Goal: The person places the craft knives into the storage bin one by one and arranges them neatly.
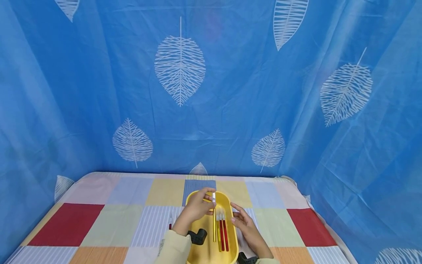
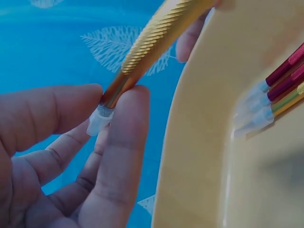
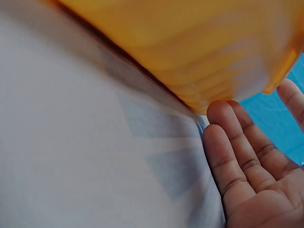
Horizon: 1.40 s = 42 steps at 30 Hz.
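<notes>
My left hand [image 1: 196, 207] pinches a gold craft knife [image 1: 214, 223] between thumb and index finger. In the left wrist view, the grip is at its clear-capped end, below the knurled part of the handle [image 2: 154, 40]. The knife is over a yellow tray [image 1: 197, 255]. Inside the tray lie two red craft knives [image 1: 225, 236] and another gold one [image 1: 219, 236], side by side with clear caps facing away. My right hand [image 1: 246, 226] is at the tray's right side with fingers extended, fingertips right at the outer wall [image 3: 190, 57].
Left of the tray, partly hidden by my left forearm, a red capped knife [image 1: 170, 222] lies on the patchwork tablecloth [image 1: 115, 223]. A blue curtain with white leaf prints [image 1: 224, 110] hangs behind the table and along both sides.
</notes>
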Each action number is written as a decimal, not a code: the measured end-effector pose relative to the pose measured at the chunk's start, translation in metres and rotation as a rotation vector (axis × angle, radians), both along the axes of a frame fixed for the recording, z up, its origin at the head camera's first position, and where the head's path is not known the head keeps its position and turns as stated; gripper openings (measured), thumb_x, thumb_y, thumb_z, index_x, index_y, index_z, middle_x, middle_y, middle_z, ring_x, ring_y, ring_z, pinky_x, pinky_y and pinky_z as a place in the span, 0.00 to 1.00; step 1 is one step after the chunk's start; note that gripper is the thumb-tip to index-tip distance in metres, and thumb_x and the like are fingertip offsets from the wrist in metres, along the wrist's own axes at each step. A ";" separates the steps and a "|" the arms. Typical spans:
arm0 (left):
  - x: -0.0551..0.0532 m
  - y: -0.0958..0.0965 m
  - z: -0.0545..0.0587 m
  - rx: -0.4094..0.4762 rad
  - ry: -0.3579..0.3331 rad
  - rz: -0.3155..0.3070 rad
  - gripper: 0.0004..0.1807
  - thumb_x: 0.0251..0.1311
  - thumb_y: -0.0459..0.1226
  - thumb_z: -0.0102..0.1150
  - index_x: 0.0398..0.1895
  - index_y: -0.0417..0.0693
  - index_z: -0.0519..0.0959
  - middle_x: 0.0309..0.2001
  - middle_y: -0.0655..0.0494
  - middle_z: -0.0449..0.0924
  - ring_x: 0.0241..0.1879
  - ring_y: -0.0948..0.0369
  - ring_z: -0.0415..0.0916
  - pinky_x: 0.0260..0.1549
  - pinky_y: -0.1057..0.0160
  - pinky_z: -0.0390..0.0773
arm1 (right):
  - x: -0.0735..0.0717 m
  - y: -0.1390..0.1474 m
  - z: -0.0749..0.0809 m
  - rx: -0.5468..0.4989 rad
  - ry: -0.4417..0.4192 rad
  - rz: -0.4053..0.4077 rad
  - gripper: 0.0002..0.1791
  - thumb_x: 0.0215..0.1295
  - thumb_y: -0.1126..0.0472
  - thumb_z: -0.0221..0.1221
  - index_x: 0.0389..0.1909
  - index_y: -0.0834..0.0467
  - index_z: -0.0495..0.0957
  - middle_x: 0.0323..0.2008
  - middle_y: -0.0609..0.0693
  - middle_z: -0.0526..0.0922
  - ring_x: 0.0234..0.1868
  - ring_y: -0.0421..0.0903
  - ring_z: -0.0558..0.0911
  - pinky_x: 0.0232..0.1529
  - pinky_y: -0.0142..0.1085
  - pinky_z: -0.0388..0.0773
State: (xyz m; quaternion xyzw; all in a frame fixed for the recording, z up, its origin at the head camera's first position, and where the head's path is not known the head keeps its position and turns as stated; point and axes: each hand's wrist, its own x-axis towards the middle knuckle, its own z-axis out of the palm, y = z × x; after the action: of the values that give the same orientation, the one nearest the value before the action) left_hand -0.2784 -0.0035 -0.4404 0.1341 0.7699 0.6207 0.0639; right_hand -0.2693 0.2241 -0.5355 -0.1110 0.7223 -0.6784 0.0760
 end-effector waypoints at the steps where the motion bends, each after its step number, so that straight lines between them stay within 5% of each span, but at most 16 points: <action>1: -0.001 0.002 -0.001 -0.003 -0.007 0.004 0.24 0.63 0.26 0.59 0.63 0.35 0.71 0.43 0.44 0.74 0.34 0.56 0.79 0.32 0.57 0.85 | 0.000 0.000 0.000 -0.002 -0.002 0.004 0.32 0.75 0.58 0.53 0.76 0.58 0.56 0.60 0.66 0.72 0.56 0.51 0.77 0.56 0.38 0.75; 20: -0.007 0.020 -0.022 -0.219 -0.113 0.050 0.22 0.55 0.19 0.58 0.54 0.32 0.74 0.26 0.47 0.72 0.16 0.60 0.68 0.17 0.64 0.76 | 0.001 0.000 -0.002 -0.018 0.023 0.005 0.32 0.74 0.61 0.53 0.76 0.60 0.56 0.58 0.67 0.72 0.56 0.54 0.76 0.54 0.35 0.75; 29: -0.006 0.027 -0.035 -0.281 -0.127 0.086 0.22 0.54 0.18 0.59 0.54 0.33 0.74 0.27 0.46 0.76 0.12 0.63 0.64 0.13 0.69 0.64 | 0.002 0.001 -0.001 -0.010 0.027 0.005 0.33 0.75 0.62 0.52 0.76 0.61 0.55 0.58 0.68 0.72 0.56 0.55 0.76 0.54 0.34 0.76; 42: -0.011 0.032 -0.045 -0.348 -0.116 0.111 0.22 0.50 0.16 0.60 0.50 0.34 0.75 0.31 0.43 0.76 0.12 0.63 0.62 0.12 0.70 0.65 | 0.001 0.001 -0.002 -0.012 0.032 0.008 0.32 0.75 0.62 0.52 0.76 0.61 0.55 0.59 0.69 0.72 0.56 0.55 0.76 0.54 0.35 0.76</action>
State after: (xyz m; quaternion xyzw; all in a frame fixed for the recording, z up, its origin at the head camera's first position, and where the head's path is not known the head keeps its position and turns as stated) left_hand -0.2892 0.0282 -0.4853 0.0424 0.8668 0.4873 0.0963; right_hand -0.2679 0.2247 -0.5376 -0.1250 0.7188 -0.6807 0.0665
